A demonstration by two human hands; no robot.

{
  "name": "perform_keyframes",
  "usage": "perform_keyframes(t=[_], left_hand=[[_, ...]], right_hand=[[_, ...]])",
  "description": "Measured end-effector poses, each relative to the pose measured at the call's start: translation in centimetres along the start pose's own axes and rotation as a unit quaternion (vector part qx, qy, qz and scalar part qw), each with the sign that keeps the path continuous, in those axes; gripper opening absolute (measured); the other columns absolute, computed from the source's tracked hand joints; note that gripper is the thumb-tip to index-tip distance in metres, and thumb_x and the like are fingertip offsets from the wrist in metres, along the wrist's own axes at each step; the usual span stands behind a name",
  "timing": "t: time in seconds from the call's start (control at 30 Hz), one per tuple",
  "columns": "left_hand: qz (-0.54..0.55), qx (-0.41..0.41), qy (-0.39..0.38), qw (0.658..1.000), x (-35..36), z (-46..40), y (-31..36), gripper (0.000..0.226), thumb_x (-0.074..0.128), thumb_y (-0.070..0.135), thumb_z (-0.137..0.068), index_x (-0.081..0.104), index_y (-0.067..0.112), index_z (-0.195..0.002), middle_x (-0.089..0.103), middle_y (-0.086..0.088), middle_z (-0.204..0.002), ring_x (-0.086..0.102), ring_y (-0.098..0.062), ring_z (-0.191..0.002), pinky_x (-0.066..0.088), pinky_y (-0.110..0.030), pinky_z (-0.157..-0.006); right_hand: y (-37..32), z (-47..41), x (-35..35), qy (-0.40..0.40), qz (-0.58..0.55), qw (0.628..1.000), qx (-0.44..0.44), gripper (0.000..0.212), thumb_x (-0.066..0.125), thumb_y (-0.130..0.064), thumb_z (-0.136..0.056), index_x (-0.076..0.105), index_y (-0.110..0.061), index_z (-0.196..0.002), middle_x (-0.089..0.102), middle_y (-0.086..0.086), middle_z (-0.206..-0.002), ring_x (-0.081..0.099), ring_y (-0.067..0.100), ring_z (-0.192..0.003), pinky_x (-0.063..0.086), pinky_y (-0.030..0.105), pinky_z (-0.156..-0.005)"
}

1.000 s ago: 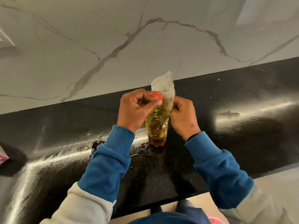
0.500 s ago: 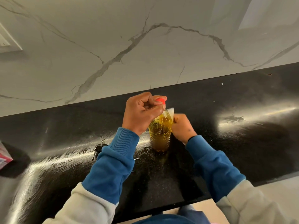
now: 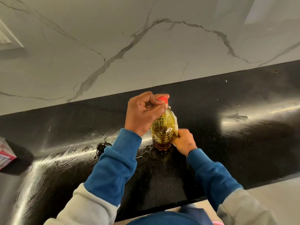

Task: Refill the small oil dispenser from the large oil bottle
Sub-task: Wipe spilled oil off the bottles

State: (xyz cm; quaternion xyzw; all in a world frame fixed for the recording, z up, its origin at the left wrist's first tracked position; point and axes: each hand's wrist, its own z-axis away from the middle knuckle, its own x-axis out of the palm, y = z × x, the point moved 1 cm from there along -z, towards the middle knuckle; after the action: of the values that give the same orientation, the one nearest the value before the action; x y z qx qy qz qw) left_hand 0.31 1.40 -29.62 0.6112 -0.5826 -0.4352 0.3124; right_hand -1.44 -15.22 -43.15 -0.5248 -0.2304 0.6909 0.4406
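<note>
Near edge: blue sleeves w/ grey upper arms reach fwd over the black countertop [image 3: 243,151], glossy, smeared w/ streaks that look oily/wet. Right hand [image 3: 184,142] low at the bottle's right side, fingers curled, pinching a whitish cloth/tissue [image 3: 176,127] pressed against the bottle wall, prob wiping drips. The oil bottle [image 3: 163,129] stands upright on the counter center-frame, between both hands; clear ribbed plastic, yellow oil inside, looks mostly full. Left hand [image 3: 143,111] clenched around the neck/top, thumb side up, grasping the red cap [image 3: 162,99], which peeks out above the fist. Can't tell if this is the small dispenser or the large bottle; only one oil container in view, no second one seen. Handling judgement: thin plastic, so soft-walled, dents if squeezed hard; w/ oil in it moderately heavy for its size, bottom-weighted, stable upright. Outside prob slick w/ oil film, counter around base too, so slip risk is real. Best hold: neck under the cap w/ one hand, ribbed mid-body w/ the other, ribs give some bite; cloth btw palm and wall helps. Not fragile, but tips = spill if cap loose; can't tell if cap is fully screwed on. Left of left sleeve: small dark round obj [image 3: 101,147] on counter, unclear what, maybe a lid. Far left edge: red/white packet [image 3: 5,157], print on it too small/blurred to read. Bottle: no label or brand visible, embossed ribs only. Far: white marble-look backsplash [image 3: 146,54] w/ grey veins, no writing.
</note>
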Motion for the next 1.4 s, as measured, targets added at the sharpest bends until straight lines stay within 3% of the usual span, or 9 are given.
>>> perform_keyframes(t=[0.23,0.33,0.4,0.57,0.77,0.87,1.0,1.17,1.4], left_hand=[[0.000,-0.001,0.006,1.000,0.1,0.1,-0.1,0.019,0.080,-0.005,-0.080,0.067,0.006,-0.073,0.077,-0.007,-0.100,0.076,-0.019,-0.100,0.064,-0.035,-0.077],[0.007,-0.011,0.011,1.000,0.1,0.4,-0.1,0.015,0.081,-0.006,-0.079,0.066,-0.007,-0.075,0.078,-0.008,-0.100,0.076,-0.020,-0.100,0.063,-0.033,-0.076],[0.010,-0.010,0.016,1.000,0.0,0.5,0.0,0.016,0.081,-0.007,-0.079,0.066,-0.004,-0.074,0.078,-0.002,-0.096,0.077,-0.016,-0.097,0.062,-0.028,-0.074],[0.004,-0.007,0.022,1.000,0.0,0.9,0.4,0.018,0.082,-0.007,-0.078,0.070,0.007,-0.076,0.074,0.015,-0.087,0.075,-0.004,-0.089,0.058,-0.017,-0.069],[-0.006,-0.024,0.041,0.999,-0.1,2.1,0.4,0.017,0.083,0.019,-0.081,0.076,0.023,-0.096,0.075,0.001,-0.116,0.071,-0.014,-0.111,0.060,-0.042,-0.091],[-0.050,-0.020,0.103,0.993,-0.4,4.1,0.6,0.028,0.078,0.022,-0.086,0.072,0.034,-0.111,0.069,0.004,-0.128,0.067,-0.015,-0.118,0.058,-0.033,-0.092],[-0.058,-0.019,0.182,0.981,-0.9,7.7,0.7,0.025,0.073,0.017,-0.091,0.068,0.033,-0.110,0.072,-0.004,-0.111,0.071,-0.021,-0.098,0.061,-0.031,-0.082],[-0.120,-0.094,0.044,0.987,-1.5,12.4,-0.2,0.032,0.072,0.045,-0.087,0.072,0.032,-0.117,0.071,0.019,-0.114,0.069,-0.008,-0.107,0.059,-0.023,-0.082],[-0.136,-0.132,0.082,0.978,-3.1,13.8,-1.5,0.036,0.077,-0.005,-0.083,0.079,0.028,-0.098,0.077,0.019,-0.095,0.073,0.000,-0.092,0.058,-0.020,-0.082]], right_hand=[[0.1,3.6,0.6,0.020,-0.008,0.999,0.028,0.031,0.058,-0.005,-0.088,0.053,-0.012,-0.058,0.055,-0.002,-0.064,0.048,0.011,-0.062,0.039,0.019,-0.049],[0.0,4.1,0.1,-0.001,-0.128,0.989,0.071,0.036,0.059,0.007,-0.084,0.048,-0.014,-0.058,0.057,0.009,-0.069,0.065,0.018,-0.070,0.062,0.042,-0.076],[-0.6,4.7,-0.3,-0.026,-0.207,0.975,0.073,0.032,0.055,0.014,-0.086,0.051,-0.010,-0.065,0.060,0.024,-0.073,0.071,0.028,-0.076,0.057,0.060,-0.081],[-2.8,7.6,-2.3,-0.099,-0.333,0.938,0.012,0.031,0.041,0.010,-0.097,0.070,0.000,-0.099,0.074,0.023,-0.096,0.074,0.031,-0.082,0.061,0.033,-0.068],[-3.9,9.0,-3.1,-0.106,-0.291,0.949,-0.061,0.044,0.037,0.014,-0.096,0.076,-0.005,-0.092,0.076,0.015,-0.095,0.074,0.026,-0.087,0.060,0.036,-0.071],[-4.1,9.4,-3.2,-0.137,-0.273,0.950,-0.068,0.036,0.039,0.015,-0.096,0.073,0.006,-0.096,0.075,0.019,-0.097,0.074,0.029,-0.091,0.062,0.036,-0.072],[-4.4,9.9,-2.6,-0.155,-0.281,0.945,-0.063,0.034,0.038,0.017,-0.096,0.071,0.012,-0.095,0.075,0.022,-0.093,0.074,0.031,-0.085,0.062,0.036,-0.071],[-5.3,10.4,-0.6,-0.191,-0.284,0.937,-0.069,0.031,0.041,0.014,-0.097,0.071,0.008,-0.094,0.074,0.022,-0.094,0.074,0.030,-0.086,0.063,0.035,-0.072],[-7.0,10.8,1.5,-0.115,-0.333,0.933,-0.078,0.024,0.062,0.012,-0.089,0.068,-0.003,-0.108,0.075,0.013,-0.093,0.074,0.024,-0.085,0.062,0.035,-0.070]])
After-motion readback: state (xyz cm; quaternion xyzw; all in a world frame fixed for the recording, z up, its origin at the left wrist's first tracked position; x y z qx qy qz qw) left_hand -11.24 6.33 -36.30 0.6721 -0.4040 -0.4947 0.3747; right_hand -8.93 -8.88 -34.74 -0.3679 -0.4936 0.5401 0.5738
